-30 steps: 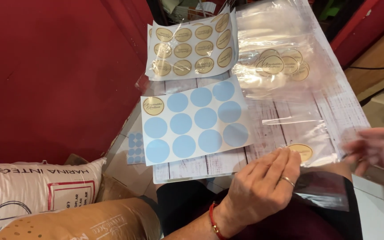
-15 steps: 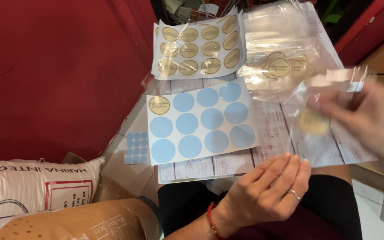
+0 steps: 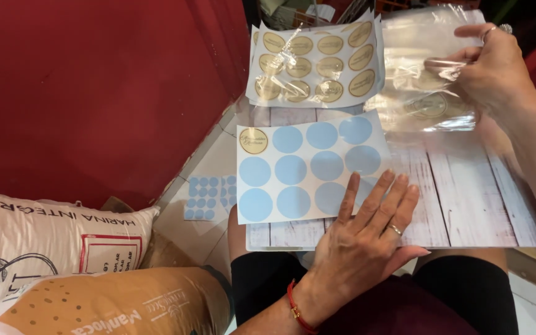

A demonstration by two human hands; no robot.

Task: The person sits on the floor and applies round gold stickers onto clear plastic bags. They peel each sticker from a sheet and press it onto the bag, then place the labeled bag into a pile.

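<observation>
My left hand [image 3: 367, 236] lies flat with fingers spread on the near right corner of a sticker sheet [image 3: 308, 166]. That sheet shows blue empty circles and one gold round sticker [image 3: 254, 141] at its top left. My right hand [image 3: 491, 68] is at the far right, pinching a clear plastic bag [image 3: 432, 93] that carries a gold sticker. The bag rests on a stack of clear bags. A sheet full of gold stickers [image 3: 315, 62] lies at the far end of the wood-patterned board [image 3: 460, 198] on my lap.
A red wall [image 3: 94, 93] stands to the left. A small sheet of little blue dots [image 3: 209, 197] lies on the floor beside the board. A white flour sack [image 3: 38, 242] and a tan printed sack [image 3: 113, 304] sit at the lower left.
My right hand lifted the stickered clear bag from the near right of the board and carried it to the far stack of bags. My left hand slid onto the blue-circle sheet.
</observation>
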